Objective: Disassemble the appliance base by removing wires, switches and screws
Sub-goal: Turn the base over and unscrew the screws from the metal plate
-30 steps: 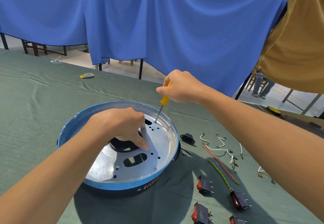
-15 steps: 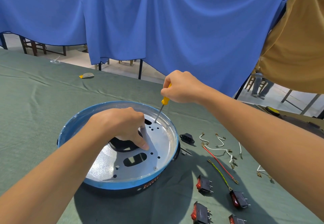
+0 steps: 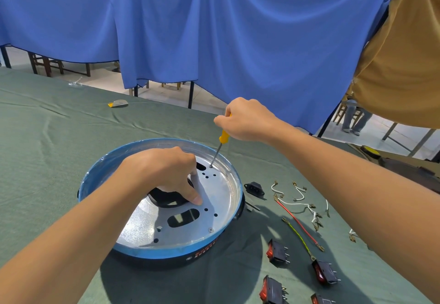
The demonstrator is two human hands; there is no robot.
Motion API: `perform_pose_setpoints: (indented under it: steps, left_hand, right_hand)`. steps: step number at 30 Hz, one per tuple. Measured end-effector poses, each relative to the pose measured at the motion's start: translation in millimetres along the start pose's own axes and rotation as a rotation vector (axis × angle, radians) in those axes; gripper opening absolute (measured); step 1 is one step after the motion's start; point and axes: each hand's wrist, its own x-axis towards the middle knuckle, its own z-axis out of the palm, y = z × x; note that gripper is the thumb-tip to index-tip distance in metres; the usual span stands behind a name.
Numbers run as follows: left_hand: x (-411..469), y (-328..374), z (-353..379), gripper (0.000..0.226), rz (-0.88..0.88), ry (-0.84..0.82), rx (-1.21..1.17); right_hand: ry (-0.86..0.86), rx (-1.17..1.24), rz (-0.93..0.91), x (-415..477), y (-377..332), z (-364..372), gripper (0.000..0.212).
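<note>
Green cloth (image 3: pixel 47 151): four switches (image 3: pixel 277 253), one base (image 3: pixel 164 249)

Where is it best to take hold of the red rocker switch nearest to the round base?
Probably the black body of the rocker switch, pinched across its two long sides from above: it lies flat on the cloth, its red face to the left and thin metal prongs sticking out right.

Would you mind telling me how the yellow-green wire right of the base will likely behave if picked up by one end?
The yellow-green wire is thin and lies gently curved, so it will probably droop, not stay stiff. It looks light. Its near end reaches a rocker switch; I cannot tell whether they are joined, so the switch might drag along.
</note>
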Motion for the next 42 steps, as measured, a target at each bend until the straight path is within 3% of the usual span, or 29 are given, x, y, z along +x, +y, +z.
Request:
perform_pose_setpoints:
  steps: [4,12,14,20,24,28,31,35,39,42]
  left_hand:
    - [0.1,-0.7,0.7,0.061,0.003,0.003,-0.005]
    - [0.0,-0.7,1.3,0.057,0.006,0.008,-0.002]
    - [0.0,-0.9,1.7,0.052,0.01,0.014,0.002]
    - [0.0,-0.8,0.5,0.048,0.017,0.007,-0.005]
    - [-0.6,-0.4,0.3,0.046,0.021,0.007,-0.008]
    - [-1.3,-0.1,0.2,0.045,0.022,-0.003,-0.006]
    - [-1.3,0.1,0.0,0.045,0.021,-0.005,-0.006]
    - [-0.7,0.8,0.3,0.045,0.018,0.003,0.005]
    - [-0.6,-0.3,0.1,0.047,0.014,0.0,0.001]
    - [-0.7,-0.7,0.7,0.053,0.012,0.005,0.006]
  right_hand:
    - [-0.006,0.025,-0.016,-0.8,-1.3,-1.1,0.029]
    - [0.013,-0.022,0.007,-2.2,0.0,-0.8,0.041]
    - [0.0,-0.016,0.002,-2.4,-0.1,-1.8,0.03]
    - [-0.083,0.136,-0.023,-5.8,-3.5,-7.1,0.038]
    - [-0.105,0.254,0.005,-3.8,-2.2,-8.1,0.026]
    - [-0.063,0.165,0.022,-3.3,-2.6,-7.1,0.047]
    - [-0.052,0.127,-0.01,-2.9,-2.4,-6.5,0.033]
    - [-0.08,0.075,-0.023,-4.1,-3.6,-5.4,0.041]
    - [-0.005,0.023,-0.003,-2.0,-1.9,-2.4,0.046]
    - [-0.021,0.027,-0.05,-2.0,-1.4,-2.7,0.028]
